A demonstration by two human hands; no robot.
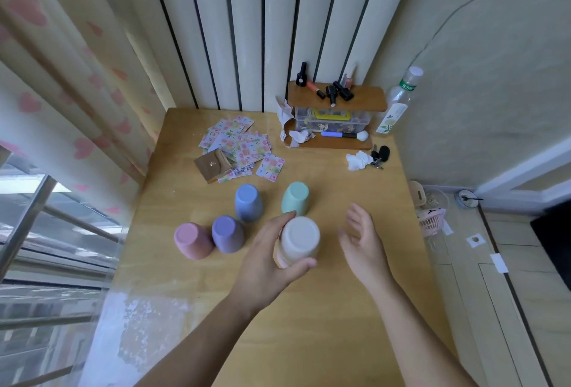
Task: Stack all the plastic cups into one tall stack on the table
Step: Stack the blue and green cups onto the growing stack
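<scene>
wood table [324,309] | heart curtain [61,77] L | window [37,247] daylit

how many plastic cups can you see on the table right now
6, possibly more nested: pink cup far left, purple cup beside it, blue cup, green cup, and white cup over peach cup in left hand.

My smooth, pale wooden worktop [324,309] carries matt pastel plastic cups: the pink upturned plastic cup [193,240], the lilac one [227,233]; crumpled white paper [357,160] lies far right.
</scene>
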